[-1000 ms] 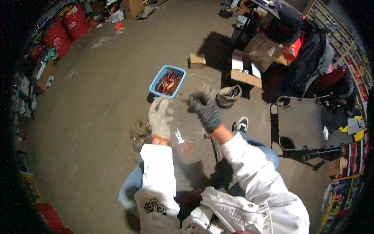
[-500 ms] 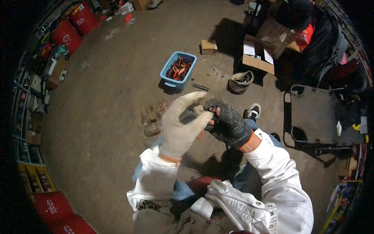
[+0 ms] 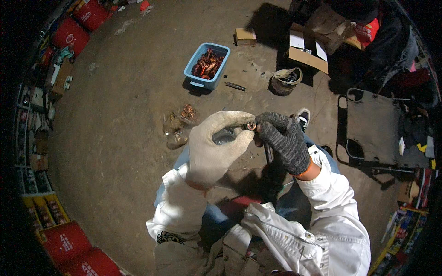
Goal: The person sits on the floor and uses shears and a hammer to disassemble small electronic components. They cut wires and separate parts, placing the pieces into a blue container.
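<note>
The person is sitting over a bare concrete floor (image 3: 115, 115) with both gloved hands raised in front of the chest, and everything else is lying around the blue plastic bin (image 3: 206, 66) of rusty reddish metal parts. The left hand (image 3: 216, 147), in a pale cream work glove, is curling its grip around a small dark cylindrical part (image 3: 225, 135), with thumb and fingers closing on it. The right hand (image 3: 283, 140), in a dark grey knitted glove, is meeting it fingertip to fingertip and pinching a small copper-coloured ring (image 3: 251, 125) held right at the end of that part. The ring is sitting between the two hands, well nearer the person than the bin. Just this side of the bin, clear plastic bags (image 3: 177, 126) with small copper pieces are lying on the floor. To the right of the bin, a thin dark rod (image 3: 235, 85) is resting, and further right a round dark container (image 3: 285, 80) is standing beside an open cardboard box (image 3: 308, 55).
</note>
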The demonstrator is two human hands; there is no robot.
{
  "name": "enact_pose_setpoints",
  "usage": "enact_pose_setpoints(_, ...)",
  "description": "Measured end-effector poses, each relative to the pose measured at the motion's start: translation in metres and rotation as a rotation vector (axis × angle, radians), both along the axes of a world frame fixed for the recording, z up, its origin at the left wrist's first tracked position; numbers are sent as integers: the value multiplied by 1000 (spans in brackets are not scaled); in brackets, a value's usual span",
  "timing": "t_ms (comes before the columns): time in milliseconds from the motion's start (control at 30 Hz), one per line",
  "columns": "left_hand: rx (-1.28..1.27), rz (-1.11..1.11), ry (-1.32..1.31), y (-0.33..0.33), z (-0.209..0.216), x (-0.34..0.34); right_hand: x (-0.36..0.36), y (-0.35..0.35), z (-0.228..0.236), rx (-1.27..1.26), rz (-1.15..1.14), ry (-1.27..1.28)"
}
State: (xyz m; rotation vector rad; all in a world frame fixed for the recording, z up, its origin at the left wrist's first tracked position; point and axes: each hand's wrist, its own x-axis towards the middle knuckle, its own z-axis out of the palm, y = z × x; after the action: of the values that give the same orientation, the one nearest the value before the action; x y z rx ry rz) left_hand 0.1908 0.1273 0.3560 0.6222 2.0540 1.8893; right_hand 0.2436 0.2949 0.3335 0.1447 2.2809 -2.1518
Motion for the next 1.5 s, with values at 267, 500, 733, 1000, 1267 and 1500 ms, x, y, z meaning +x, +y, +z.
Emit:
enact_pose_setpoints(267, -114, 115, 494, 3, -5, 3, 1, -3, 3, 192, -114, 177)
enact_pose_setpoints(500, -84, 96, 254, 0, -7, 6, 6, -3, -1, 133, -100, 112)
enact_pose_setpoints(733, 404, -161, -624, -17, -17, 0, 2, 10, -9, -27, -105, 8)
enact_pose_setpoints(1000, 440, -191, -607, -16, -26, 2, 2, 9, -21, 392, 1, 439)
enact_pose_setpoints(1267, 267, -141, -505, -16, -18, 0, -2, 13, -9, 530, -11, 580)
enact_pose_setpoints(1500, 68, -99, -228, -9, -11, -2, 6, 13, 11, 688, -39, 715)
